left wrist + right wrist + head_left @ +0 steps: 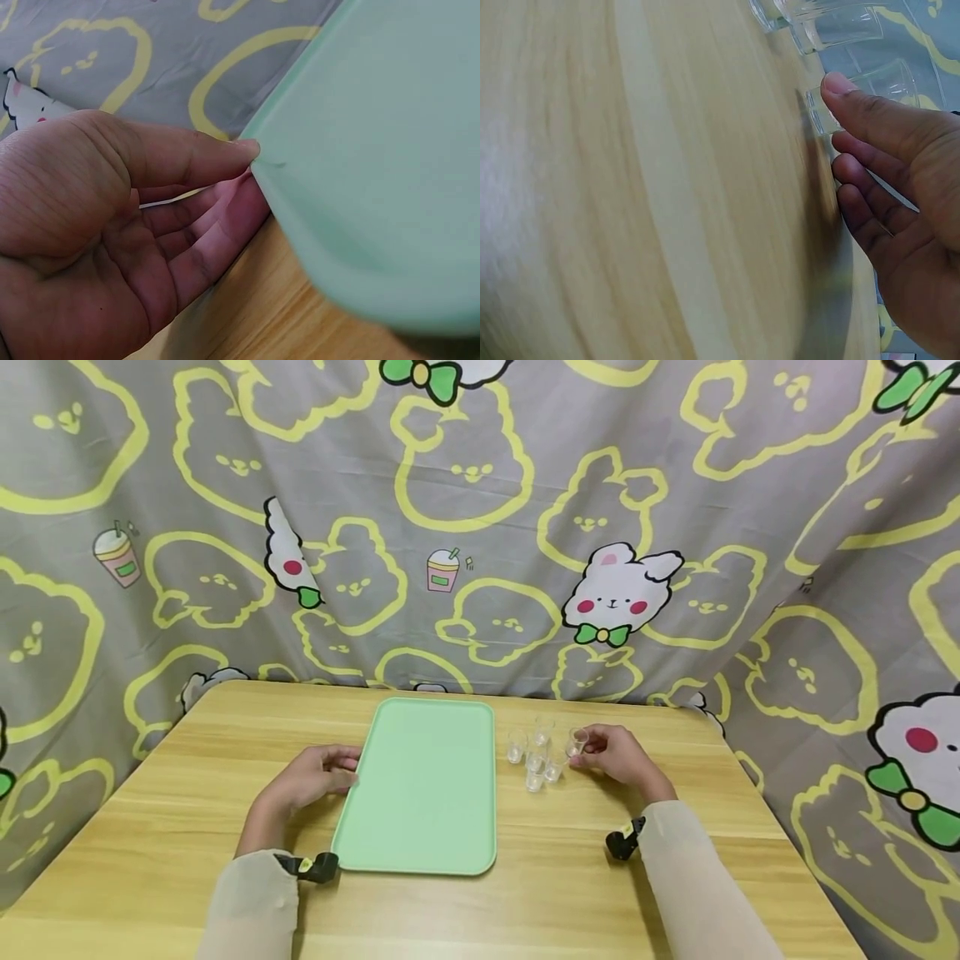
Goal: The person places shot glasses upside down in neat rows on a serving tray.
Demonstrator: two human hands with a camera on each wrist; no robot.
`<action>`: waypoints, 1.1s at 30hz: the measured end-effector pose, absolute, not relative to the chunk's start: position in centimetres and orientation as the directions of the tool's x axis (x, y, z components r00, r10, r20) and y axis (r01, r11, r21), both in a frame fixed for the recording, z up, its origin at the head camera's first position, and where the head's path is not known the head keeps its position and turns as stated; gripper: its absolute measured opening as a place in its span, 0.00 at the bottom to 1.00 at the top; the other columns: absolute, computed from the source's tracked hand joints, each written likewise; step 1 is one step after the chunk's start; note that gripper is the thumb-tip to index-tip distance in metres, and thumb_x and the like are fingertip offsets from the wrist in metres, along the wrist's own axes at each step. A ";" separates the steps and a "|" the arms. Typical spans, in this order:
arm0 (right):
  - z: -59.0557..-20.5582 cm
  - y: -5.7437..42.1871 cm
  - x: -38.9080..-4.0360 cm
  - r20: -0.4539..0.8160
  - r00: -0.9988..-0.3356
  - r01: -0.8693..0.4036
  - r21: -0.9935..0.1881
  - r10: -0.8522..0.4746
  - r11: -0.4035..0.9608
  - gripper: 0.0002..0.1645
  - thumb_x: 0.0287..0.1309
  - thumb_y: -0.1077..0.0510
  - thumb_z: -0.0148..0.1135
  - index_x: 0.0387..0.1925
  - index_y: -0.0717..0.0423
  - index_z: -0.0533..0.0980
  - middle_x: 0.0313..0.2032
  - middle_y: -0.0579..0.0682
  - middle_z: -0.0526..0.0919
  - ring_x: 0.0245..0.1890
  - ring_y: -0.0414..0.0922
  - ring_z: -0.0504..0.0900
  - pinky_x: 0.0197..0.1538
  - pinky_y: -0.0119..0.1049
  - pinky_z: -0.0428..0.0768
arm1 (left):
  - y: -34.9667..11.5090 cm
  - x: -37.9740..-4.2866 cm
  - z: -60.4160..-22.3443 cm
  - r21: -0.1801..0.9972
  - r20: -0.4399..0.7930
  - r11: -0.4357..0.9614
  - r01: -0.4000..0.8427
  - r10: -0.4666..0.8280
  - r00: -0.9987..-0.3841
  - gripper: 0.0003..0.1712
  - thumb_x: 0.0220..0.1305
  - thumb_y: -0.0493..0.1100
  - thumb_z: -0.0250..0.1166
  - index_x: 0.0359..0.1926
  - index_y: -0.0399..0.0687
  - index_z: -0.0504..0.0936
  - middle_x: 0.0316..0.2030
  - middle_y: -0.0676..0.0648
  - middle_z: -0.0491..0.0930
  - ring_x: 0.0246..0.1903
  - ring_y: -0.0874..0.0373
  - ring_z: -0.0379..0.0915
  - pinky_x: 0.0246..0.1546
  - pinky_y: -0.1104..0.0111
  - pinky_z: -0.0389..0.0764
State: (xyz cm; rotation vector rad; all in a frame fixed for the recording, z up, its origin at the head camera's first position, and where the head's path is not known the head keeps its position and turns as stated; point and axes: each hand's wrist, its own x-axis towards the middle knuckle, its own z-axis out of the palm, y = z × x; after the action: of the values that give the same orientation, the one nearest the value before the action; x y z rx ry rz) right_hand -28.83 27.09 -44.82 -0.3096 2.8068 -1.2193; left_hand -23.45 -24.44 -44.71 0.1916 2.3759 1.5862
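Note:
A light green rectangular tray [423, 785] lies on the wooden table, its long side running away from me. My left hand [318, 777] pinches the tray's left rim; in the left wrist view the thumb [225, 159] is on top of the edge and the fingers are below it. To the right of the tray, my right hand [618, 758] holds a small clear shot glass [577, 742] between thumb and fingers. Several more shot glasses [535, 762] stand in a close cluster between that hand and the tray.
The wooden table [555, 893] extends around the tray on all sides. Behind it hangs a grey curtain [480, 610] with yellow cartoon outlines, reaching down to the table's far edge. A black wrist camera [622, 842] sits at the right sleeve.

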 end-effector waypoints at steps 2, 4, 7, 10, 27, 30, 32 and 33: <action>-44.8 27.2 -28.8 0.019 -0.976 -0.162 -0.726 -0.216 0.668 0.28 0.55 0.56 0.79 0.55 0.63 0.82 0.42 0.53 0.85 0.42 0.46 0.79 0.45 0.34 0.78 | -24.4 -23.5 -44.7 0.918 -0.156 0.394 -0.044 0.259 -0.953 0.30 0.69 0.33 0.64 0.69 0.26 0.69 0.55 0.34 0.75 0.49 0.50 0.75 0.47 0.63 0.84; -44.9 27.3 -28.9 0.017 -0.975 -0.165 -0.721 -0.220 0.673 0.28 0.55 0.56 0.78 0.55 0.63 0.82 0.42 0.53 0.85 0.42 0.46 0.79 0.44 0.33 0.78 | -24.3 -23.5 -44.8 0.917 -0.165 0.394 -0.055 0.252 -0.953 0.30 0.70 0.33 0.63 0.69 0.28 0.69 0.55 0.35 0.76 0.49 0.50 0.75 0.47 0.63 0.84; -45.0 27.2 -29.0 0.014 -0.975 -0.164 -0.717 -0.222 0.678 0.27 0.55 0.55 0.78 0.54 0.63 0.82 0.41 0.52 0.85 0.41 0.46 0.79 0.43 0.33 0.78 | -24.4 -23.5 -44.9 0.919 -0.169 0.389 -0.058 0.257 -0.951 0.30 0.70 0.34 0.63 0.70 0.28 0.68 0.56 0.34 0.75 0.49 0.50 0.75 0.47 0.63 0.83; -44.9 27.2 -29.0 0.017 -0.974 -0.170 -0.715 -0.226 0.678 0.26 0.56 0.55 0.78 0.54 0.64 0.82 0.40 0.53 0.85 0.40 0.46 0.79 0.41 0.34 0.78 | -24.5 -23.5 -44.9 0.921 -0.171 0.386 -0.060 0.259 -0.951 0.30 0.70 0.34 0.63 0.70 0.28 0.68 0.56 0.34 0.75 0.49 0.49 0.75 0.47 0.63 0.83; -44.4 26.9 -29.2 0.011 -0.976 -0.158 -0.719 -0.217 0.676 0.22 0.57 0.57 0.77 0.51 0.62 0.83 0.37 0.52 0.85 0.38 0.46 0.78 0.39 0.34 0.78 | -24.5 -23.6 -44.7 0.915 -0.172 0.399 -0.061 0.249 -0.953 0.30 0.70 0.35 0.64 0.69 0.28 0.69 0.56 0.35 0.75 0.50 0.49 0.74 0.46 0.64 0.83; -44.2 27.0 -29.3 0.021 -0.976 -0.166 -0.713 -0.216 0.681 0.21 0.58 0.57 0.76 0.51 0.61 0.84 0.37 0.51 0.85 0.39 0.46 0.78 0.41 0.35 0.78 | -24.5 -23.6 -44.7 0.915 -0.171 0.399 -0.060 0.248 -0.953 0.30 0.70 0.35 0.64 0.69 0.28 0.69 0.55 0.35 0.75 0.49 0.49 0.74 0.46 0.64 0.83; -44.0 27.1 -29.4 0.029 -0.975 -0.176 -0.707 -0.220 0.685 0.21 0.59 0.56 0.75 0.52 0.61 0.83 0.38 0.51 0.85 0.40 0.46 0.79 0.43 0.36 0.78 | -24.5 -23.5 -44.7 0.915 -0.170 0.398 -0.060 0.249 -0.953 0.30 0.70 0.34 0.64 0.69 0.28 0.69 0.55 0.35 0.75 0.49 0.49 0.75 0.47 0.63 0.83; -43.9 27.1 -29.4 0.034 -0.975 -0.179 -0.709 -0.219 0.682 0.21 0.60 0.55 0.75 0.52 0.61 0.83 0.39 0.52 0.85 0.41 0.47 0.80 0.45 0.37 0.78 | -24.5 -23.5 -44.6 0.916 -0.171 0.398 -0.060 0.248 -0.954 0.30 0.70 0.34 0.64 0.69 0.28 0.69 0.55 0.35 0.75 0.49 0.49 0.75 0.47 0.63 0.83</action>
State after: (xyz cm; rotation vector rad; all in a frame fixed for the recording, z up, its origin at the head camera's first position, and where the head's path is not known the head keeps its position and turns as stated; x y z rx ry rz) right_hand -29.41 27.06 -43.92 -0.3354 2.8325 -1.1844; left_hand -23.49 -24.48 -44.65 0.1644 2.3785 1.5759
